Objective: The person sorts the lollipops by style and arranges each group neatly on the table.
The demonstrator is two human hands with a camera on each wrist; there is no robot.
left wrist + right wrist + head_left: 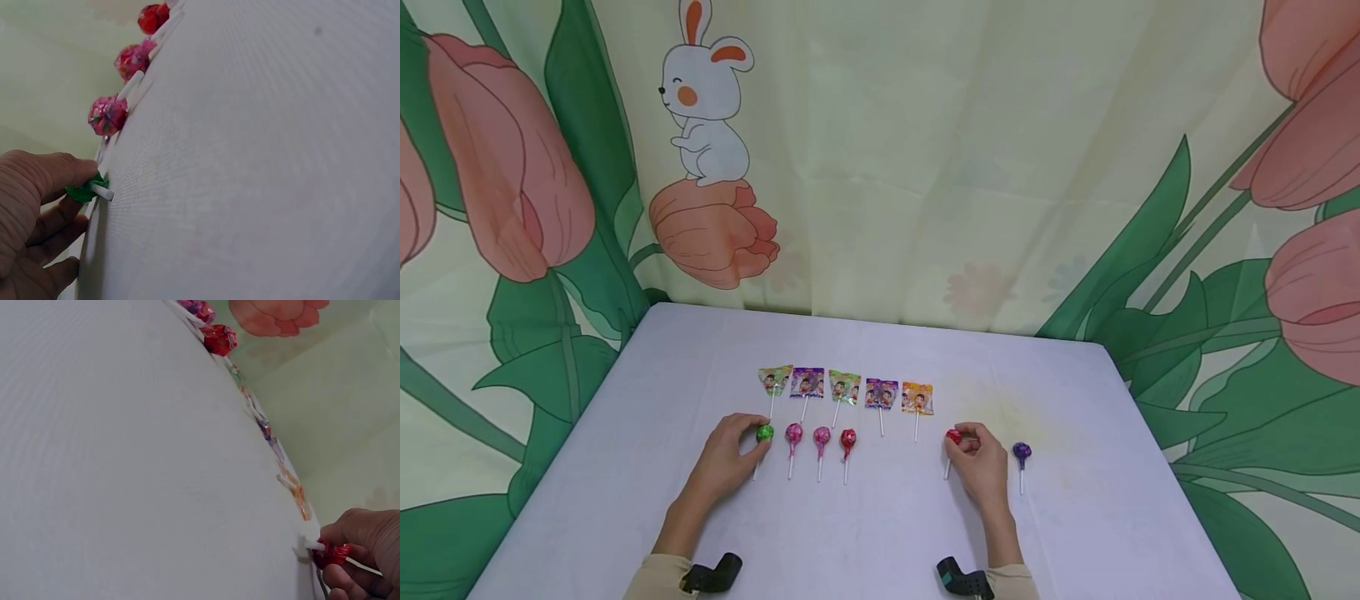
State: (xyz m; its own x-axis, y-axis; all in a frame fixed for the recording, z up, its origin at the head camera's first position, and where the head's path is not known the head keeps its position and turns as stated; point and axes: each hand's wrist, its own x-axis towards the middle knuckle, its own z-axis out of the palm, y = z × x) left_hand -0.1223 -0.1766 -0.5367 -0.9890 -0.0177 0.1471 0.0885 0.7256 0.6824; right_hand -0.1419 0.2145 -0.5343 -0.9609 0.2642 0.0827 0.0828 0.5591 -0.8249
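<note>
My left hand (727, 457) pinches a green-wrapped lollipop (765, 433) by its ball, at the left end of a row of round lollipops. In the left wrist view its white stick points away from the thumb, close over the tabletop. Beside it in the row lie two pink lollipops (793, 434) and a red lollipop (847, 439). Farther right, my right hand (981, 467) grips another red lollipop (332, 554) between thumb and fingers, stick toward the table's front. A purple lollipop (1022, 451) lies just right of that hand.
Behind the round lollipops runs a row of flat-packed lollipops in green, purple and orange wrappers (845, 387). All rest on a table with a white cloth (865, 542). A curtain (925, 167) printed with tulips and a rabbit hangs behind the table's far edge.
</note>
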